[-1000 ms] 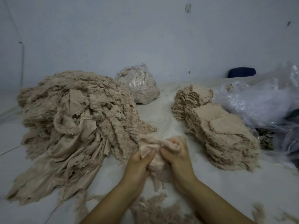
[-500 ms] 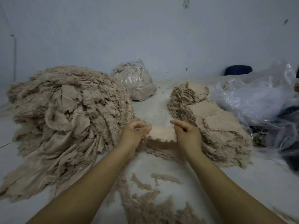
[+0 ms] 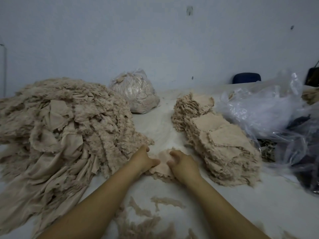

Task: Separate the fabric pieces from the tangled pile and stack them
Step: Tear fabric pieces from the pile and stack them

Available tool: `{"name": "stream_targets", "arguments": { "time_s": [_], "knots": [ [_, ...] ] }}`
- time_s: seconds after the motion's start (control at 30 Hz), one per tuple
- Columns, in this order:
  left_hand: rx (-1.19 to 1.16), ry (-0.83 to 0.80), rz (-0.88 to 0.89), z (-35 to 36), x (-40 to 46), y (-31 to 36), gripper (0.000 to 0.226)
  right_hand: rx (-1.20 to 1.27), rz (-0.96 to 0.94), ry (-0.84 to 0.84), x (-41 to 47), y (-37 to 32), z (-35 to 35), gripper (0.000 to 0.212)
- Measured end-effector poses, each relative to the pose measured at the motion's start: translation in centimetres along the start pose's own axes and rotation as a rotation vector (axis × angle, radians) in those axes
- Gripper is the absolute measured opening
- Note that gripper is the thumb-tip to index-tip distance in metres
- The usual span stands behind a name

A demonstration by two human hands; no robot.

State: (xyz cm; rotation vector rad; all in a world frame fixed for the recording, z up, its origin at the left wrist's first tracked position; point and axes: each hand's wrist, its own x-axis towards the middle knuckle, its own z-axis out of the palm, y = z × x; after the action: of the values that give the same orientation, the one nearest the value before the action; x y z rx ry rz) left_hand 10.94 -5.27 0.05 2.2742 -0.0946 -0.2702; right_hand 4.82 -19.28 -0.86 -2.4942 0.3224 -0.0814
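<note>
A big tangled pile (image 3: 65,131) of beige frayed fabric covers the left of the table. To the right lies a long stack (image 3: 219,138) of flattened beige pieces. Between them, on the table, a small beige piece (image 3: 163,163) lies low. My left hand (image 3: 144,159) grips its left side with thumb and curled fingers. My right hand (image 3: 183,163) grips its right side the same way. The piece's lower frayed edge spreads on the table under my wrists.
A tied clear bag (image 3: 136,94) of beige scraps stands at the back centre. Crumpled clear plastic (image 3: 265,107) fills the right side over dark bags. Loose frayed trimmings (image 3: 151,216) lie near the front edge. The white table (image 3: 259,204) shows at the right front.
My hands held the piece stretched out flat above the table half a second ago. They have come down and closer together, and the piece now rests bunched on the table.
</note>
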Motion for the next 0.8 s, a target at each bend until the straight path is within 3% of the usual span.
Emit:
{"name": "stream_targets", "arguments": {
  "time_s": [0.07, 0.13, 0.2, 0.27, 0.37, 0.5, 0.7, 0.77, 0.8],
  "knots": [
    [-0.407, -0.051, -0.098, -0.2, -0.2, 0.9, 0.041, 0.240, 0.016, 0.031, 0.1, -0.5, -0.2, 0.048],
    [-0.766, -0.164, -0.187, -1.0, -0.5, 2.6, 0.016, 0.679, 0.121, 0.026, 0.0, -1.0, -0.4, 0.048],
    [-0.904, -0.273, -0.160, -2.0, -0.7, 4.9, 0.009, 1.174, 0.223, -0.090, 0.1, -1.5, -0.8, 0.047],
    [-0.954, -0.318, -0.084, -2.9, -1.1, 7.6, 0.010, 1.471, 0.180, -0.165, 0.2, -2.1, -1.7, 0.047],
    [-1.039, -0.336, 0.012, -3.3, -1.1, 11.4, 0.009, 1.683, 0.028, 0.033, 1.0, -2.7, -4.8, 0.048],
    [-1.225, -0.355, 0.121, -2.6, 0.3, 15.6, 0.011, 1.269, -0.101, 0.375, 2.9, -2.5, -11.7, 0.030],
    [-1.344, -0.406, 0.127, 2.5, 3.6, 20.6, 0.025, 0.792, -0.091, 0.586, 6.3, 0.4, -17.8, 0.023],
    [-1.216, -0.289, 0.092, 4.3, 4.8, 20.8, 0.027, 0.543, -0.065, 0.562, 7.2, 1.9, -18.4, 0.025],
    [-1.035, -0.169, 0.079, 5.2, 5.4, 20.4, 0.022, 0.431, -0.024, 0.516, 7.6, 2.7, -18.3, 0.025]
  ]
}}
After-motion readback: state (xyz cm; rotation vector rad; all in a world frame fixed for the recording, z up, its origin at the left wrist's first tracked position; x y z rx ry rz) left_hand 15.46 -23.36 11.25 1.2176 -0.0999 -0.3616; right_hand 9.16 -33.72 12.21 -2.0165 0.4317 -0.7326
